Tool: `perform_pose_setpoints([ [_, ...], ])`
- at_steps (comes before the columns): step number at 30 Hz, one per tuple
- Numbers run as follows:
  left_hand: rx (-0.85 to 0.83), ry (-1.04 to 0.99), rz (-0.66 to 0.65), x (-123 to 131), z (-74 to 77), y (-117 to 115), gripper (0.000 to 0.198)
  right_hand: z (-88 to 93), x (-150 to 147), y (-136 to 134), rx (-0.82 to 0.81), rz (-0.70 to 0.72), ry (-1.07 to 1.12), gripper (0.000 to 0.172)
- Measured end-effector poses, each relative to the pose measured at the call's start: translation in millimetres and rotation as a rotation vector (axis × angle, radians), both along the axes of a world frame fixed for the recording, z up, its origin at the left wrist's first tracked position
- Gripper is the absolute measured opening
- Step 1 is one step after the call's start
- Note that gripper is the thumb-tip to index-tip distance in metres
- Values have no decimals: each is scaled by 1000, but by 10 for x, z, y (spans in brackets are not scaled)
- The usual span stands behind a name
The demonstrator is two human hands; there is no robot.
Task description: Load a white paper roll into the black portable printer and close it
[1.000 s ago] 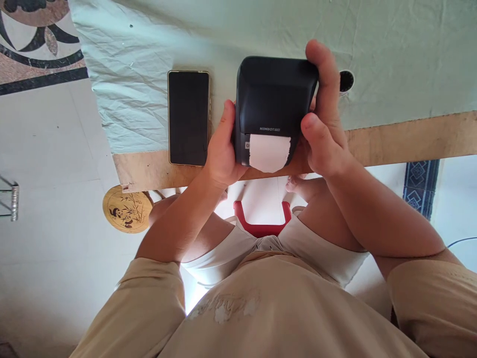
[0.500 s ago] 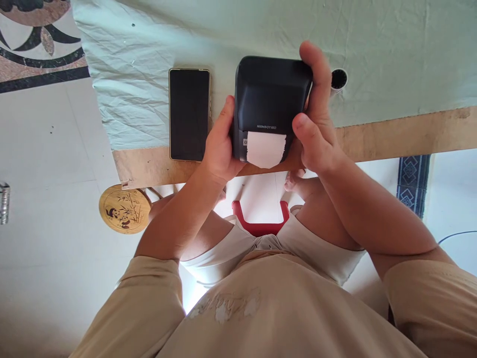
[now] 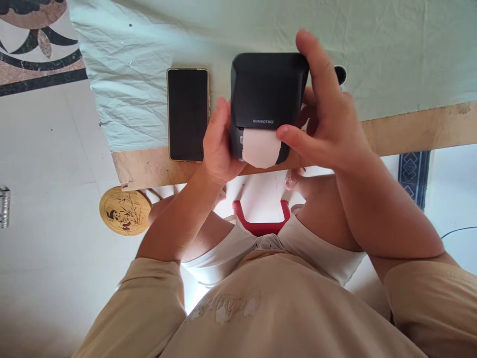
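A black label printer (image 3: 269,89) marked NIIMBOT is held up over the near edge of the table. A white paper strip (image 3: 262,147) with a ragged end sticks out of its front slot. My left hand (image 3: 220,149) is closed round the printer's left side and underside, thumb along the edge. My right hand (image 3: 331,124) grips the right side, its index finger at the far right corner and its thumb tip by the slot at the strip's right edge. Its other fingers are partly hidden behind the printer.
A smartphone (image 3: 188,114) with a dark screen lies left of the printer. Behind my right hand stands a small cylinder (image 3: 340,74), partly hidden. A pale green cloth (image 3: 402,54) covers the table up to its wooden edge (image 3: 417,129). A round wooden stool (image 3: 125,211) is below left.
My right thumb has moved down and left from the printer's side to the paper slot. The right hand has turned and its wrist has shifted right. The printer has moved slightly left.
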State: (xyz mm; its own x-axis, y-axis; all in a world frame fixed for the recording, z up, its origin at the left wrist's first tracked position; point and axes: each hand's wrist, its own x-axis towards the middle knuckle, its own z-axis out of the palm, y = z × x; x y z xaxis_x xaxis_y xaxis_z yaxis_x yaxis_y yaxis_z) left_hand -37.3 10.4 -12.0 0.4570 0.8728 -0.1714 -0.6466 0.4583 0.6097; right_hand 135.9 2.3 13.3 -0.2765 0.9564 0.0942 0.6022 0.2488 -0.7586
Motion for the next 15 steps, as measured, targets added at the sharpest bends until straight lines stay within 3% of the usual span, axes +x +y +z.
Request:
perform_pose_setpoints([
  [3,48,-38,-37,26,-35,-17,56,85,32,-2,138,-62,-114,79],
  [5,82,-4,14,47,-59,-32,44,119,50,-10,190,-100,-108,75],
  [7,100,102,47,66,-80,-46,33,149,61,-28,233,-145,-46,65],
  [10,78,297,15,87,-106,-59,39,204,57,-69,294,-271,34,44],
  [13,73,343,16,111,-118,-69,45,241,31,-110,284,-454,104,32],
  [15,86,324,39,129,-115,-76,43,243,16,-124,173,-534,161,34],
])
